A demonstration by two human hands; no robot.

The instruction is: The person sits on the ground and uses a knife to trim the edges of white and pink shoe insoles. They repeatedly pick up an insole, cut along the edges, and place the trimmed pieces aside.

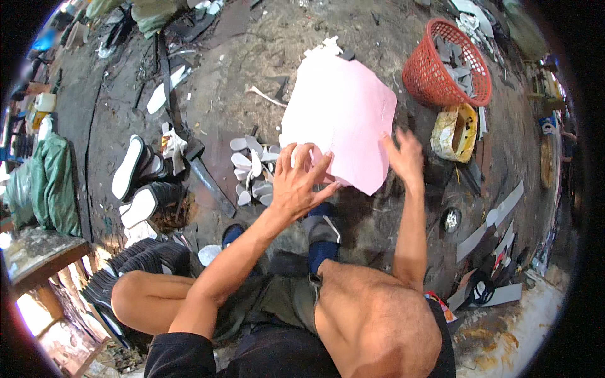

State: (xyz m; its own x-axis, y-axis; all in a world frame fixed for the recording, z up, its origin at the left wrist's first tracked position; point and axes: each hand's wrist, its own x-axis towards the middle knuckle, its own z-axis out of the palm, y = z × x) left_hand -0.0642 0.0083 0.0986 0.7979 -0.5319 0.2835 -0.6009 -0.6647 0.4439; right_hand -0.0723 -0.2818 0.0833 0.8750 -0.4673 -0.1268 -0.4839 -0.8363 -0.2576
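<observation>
A large pink sheet with irregular edges is in front of me, over the dark floor. My left hand is at its near left edge, with bent fingers and thumb closed on the sheet's rim. My right hand is beside the sheet's right edge, slightly blurred, its thumb near the edge and its fingers apart from it. Left of my left hand lies a loose pile of small grey sole-shaped pieces. White ragged scraps show at the sheet's far end.
A red mesh basket of grey scraps stands at far right, with a cut-open yellow container nearer. White-topped soles and a black sole stack lie left. A round metal dish and grey strips are right.
</observation>
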